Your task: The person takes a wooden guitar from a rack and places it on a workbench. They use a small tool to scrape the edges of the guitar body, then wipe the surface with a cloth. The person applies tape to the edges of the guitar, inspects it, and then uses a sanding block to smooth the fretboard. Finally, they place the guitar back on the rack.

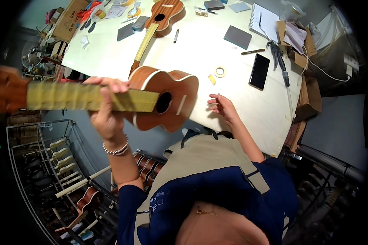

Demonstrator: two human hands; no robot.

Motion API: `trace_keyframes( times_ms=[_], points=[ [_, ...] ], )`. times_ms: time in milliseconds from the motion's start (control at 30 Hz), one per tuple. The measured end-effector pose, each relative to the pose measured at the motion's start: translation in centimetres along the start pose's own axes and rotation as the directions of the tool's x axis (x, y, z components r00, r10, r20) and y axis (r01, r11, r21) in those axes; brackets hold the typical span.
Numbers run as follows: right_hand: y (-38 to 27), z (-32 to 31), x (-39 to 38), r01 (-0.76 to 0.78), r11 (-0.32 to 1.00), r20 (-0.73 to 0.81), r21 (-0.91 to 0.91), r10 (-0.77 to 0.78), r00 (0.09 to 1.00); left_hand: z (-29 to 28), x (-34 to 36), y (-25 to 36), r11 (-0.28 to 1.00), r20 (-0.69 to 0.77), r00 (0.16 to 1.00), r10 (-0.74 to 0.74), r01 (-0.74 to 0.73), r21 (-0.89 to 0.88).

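My left hand is wrapped round the neck of a brown ukulele with a pale edge binding. Yellow masking tape covers its fretboard, and the headstock points left, slightly blurred. The body is held tilted by the table's near edge, its soundhole and bridge facing up. My right hand is off to the right of the body, fingers apart and slightly curled, with nothing in it. Just beyond that hand a roll of masking tape and a short torn tape piece lie on the white table.
A second ukulele lies at the back of the table. Dark abrasive pads, a phone, a marker, an air blow gun with hose and a notebook are to the right. A metal rack stands lower left.
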State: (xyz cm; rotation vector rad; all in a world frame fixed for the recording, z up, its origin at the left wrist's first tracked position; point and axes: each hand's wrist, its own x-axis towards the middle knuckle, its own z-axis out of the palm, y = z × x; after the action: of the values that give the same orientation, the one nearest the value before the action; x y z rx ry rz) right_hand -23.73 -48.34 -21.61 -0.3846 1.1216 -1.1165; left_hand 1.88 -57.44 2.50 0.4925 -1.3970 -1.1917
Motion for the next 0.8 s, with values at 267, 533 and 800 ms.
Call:
trace_keyframes(
  times_ms=[267, 533, 800],
  points=[
    [-0.2, -1.6, 1.3, 0.177, 0.982, -0.105, -0.063, -0.183, 0.977, 1.3, 7.5, 3.1, 0.986, -0.101, 0.985, 0.138, -0.146, -0.081],
    [-0.9, -0.9, 2.4, 0.154, 0.988, -0.047, -0.008, -0.154, 0.987, 1.2, 12.2, 8.9, 0.957, -0.151, 0.962, 0.225, -0.190, 0.218],
    [-0.4, -2.0, 1.6, 0.123, 0.992, -0.113, 0.007, -0.122, 0.986, -0.7, 14.3, 11.3, 0.955, -0.186, 0.960, 0.210, -0.160, 0.250]
  ],
)
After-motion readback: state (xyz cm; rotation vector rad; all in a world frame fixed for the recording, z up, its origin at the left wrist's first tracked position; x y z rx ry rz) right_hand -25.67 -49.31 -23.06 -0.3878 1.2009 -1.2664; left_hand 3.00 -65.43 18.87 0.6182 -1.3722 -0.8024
